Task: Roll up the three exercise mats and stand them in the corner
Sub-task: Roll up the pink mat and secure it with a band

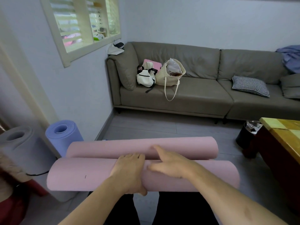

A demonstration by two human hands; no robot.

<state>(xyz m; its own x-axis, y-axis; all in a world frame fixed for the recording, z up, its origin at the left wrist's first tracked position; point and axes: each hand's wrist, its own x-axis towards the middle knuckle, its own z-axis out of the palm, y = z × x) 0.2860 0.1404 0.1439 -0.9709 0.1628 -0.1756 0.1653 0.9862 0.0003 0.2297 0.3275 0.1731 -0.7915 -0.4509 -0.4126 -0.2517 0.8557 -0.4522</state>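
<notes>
Grip: while the pink mat (97, 174) is clasped by left hand (129, 169) fingers, right hand (170, 166) lies flat.
Risk: unrolling, if the clasp is loosened.

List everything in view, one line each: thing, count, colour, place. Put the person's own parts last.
pink mat: one, pink, held level in front, rolled from both ends
blue mat: one, blue, rolled, upright by left wall
grey mat: one, grey, rolled, upright, far left
sofa: one, grey-brown, back wall
bags: two, cream, on sofa
checked cushion: one, black-white, sofa right
bin: one, black, beside table
table: one, yellow-topped, right
left hand: one, grips near roll
right hand: one, lies open across both rolls
</notes>
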